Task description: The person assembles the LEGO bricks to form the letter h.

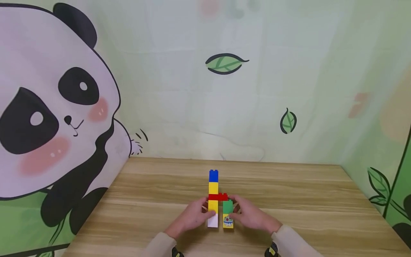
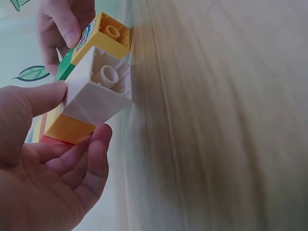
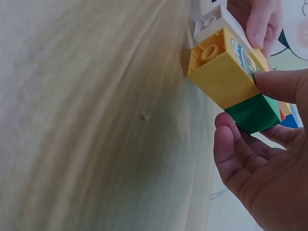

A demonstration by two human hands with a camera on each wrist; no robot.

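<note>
Both hands hold one joined structure of building blocks between them. Its taller left column runs from a white block (image 1: 212,222) up through a yellow block, a red block (image 1: 218,197) and another yellow block (image 1: 213,188) to a blue block (image 1: 213,176). The red block reaches right over a green block (image 1: 228,207), beneath which is a yellow block with a cake picture (image 3: 224,72). My left hand (image 1: 196,215) grips the left column low down, thumb on its near side. Around the green and cake-picture blocks curls my right hand (image 1: 252,214). Hollow undersides show in both wrist views.
A wood-grain table (image 1: 154,182) spreads beneath the hands. Behind it hangs a pale cloth backdrop (image 1: 173,89) printed with a large panda (image 1: 32,64) at the left and green leaves. Similar cloth borders the right side.
</note>
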